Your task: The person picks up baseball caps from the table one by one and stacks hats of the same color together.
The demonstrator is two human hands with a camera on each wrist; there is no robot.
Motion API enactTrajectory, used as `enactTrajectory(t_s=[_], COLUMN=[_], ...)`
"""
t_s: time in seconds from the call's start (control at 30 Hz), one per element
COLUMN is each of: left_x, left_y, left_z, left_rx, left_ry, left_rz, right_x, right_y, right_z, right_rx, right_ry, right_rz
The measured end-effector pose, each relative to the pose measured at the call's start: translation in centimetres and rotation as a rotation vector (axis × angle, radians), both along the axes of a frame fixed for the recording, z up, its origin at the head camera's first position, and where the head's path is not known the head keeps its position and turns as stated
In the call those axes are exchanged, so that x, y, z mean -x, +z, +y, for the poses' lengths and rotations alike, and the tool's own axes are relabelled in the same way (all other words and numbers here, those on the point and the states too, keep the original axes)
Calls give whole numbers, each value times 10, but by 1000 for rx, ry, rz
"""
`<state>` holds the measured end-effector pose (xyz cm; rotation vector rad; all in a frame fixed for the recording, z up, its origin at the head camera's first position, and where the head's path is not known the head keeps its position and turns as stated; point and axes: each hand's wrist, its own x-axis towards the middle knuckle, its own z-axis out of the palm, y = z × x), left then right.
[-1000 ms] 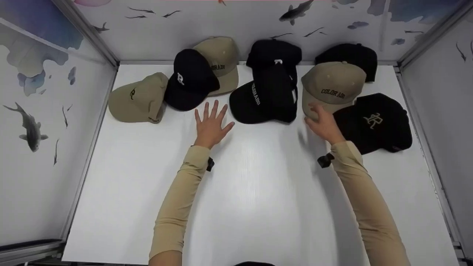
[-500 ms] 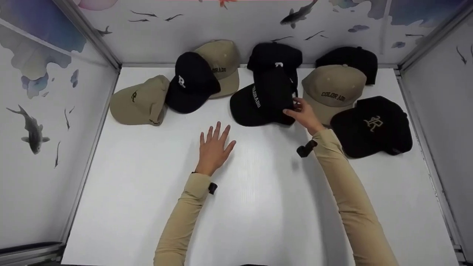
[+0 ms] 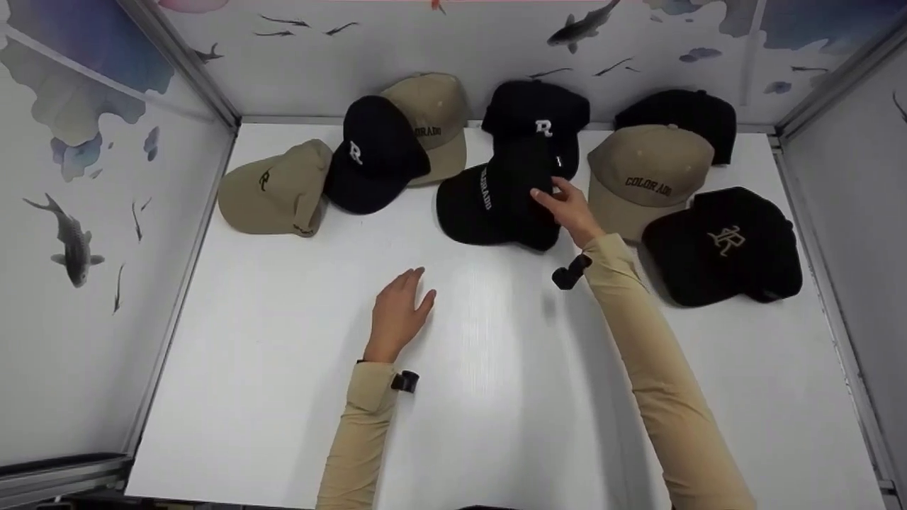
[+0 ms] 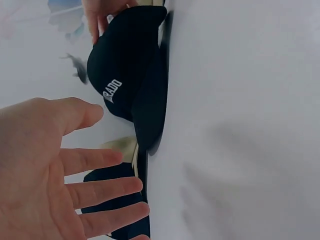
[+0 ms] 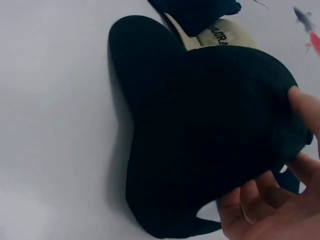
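In the head view my right hand grips the back of a black baseball cap lettered in white on its front. The right wrist view shows the thumb on the cap's crown and the other fingers under its rear edge. Brim to the left, the cap lies in front of a dark cap with a white R. My left hand holds nothing and hovers over the white table, fingers extended and apart in the left wrist view, with the black cap beyond its thumb.
At the left are a tan cap, a navy R cap and a tan COLORADO cap. Rightward sit another tan COLORADO cap, a black gold-R cap and a black cap. Printed panels wall the table.
My right hand has moved left from the tan COLORADO cap to the black cap and taken hold of it. The cap has shifted slightly left. My left hand has drawn back toward me.
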<state>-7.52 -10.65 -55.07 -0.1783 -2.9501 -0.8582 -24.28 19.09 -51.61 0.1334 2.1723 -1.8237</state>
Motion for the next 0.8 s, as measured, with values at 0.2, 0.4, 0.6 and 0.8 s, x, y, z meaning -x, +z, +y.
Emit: enactTrajectory(t_s=[0.2, 0.4, 0.6, 0.8], left_x=[-19, -34, -43, -49], left_y=[-5, -11, -15, -15], left_z=[-17, -34, -44, -53], left_rx=[-108, -243, -330, -355], left_ry=[101, 167, 193, 190], left_rz=[-84, -161, -178, -160], right_x=[-1, -8, -16, -25], right_y=[-11, 4, 29, 43], right_z=[-9, -22, -38, -56], right_rx=[313, 467, 379, 320], right_ry=[-54, 6, 113, 291], right_rz=[54, 63, -2, 95])
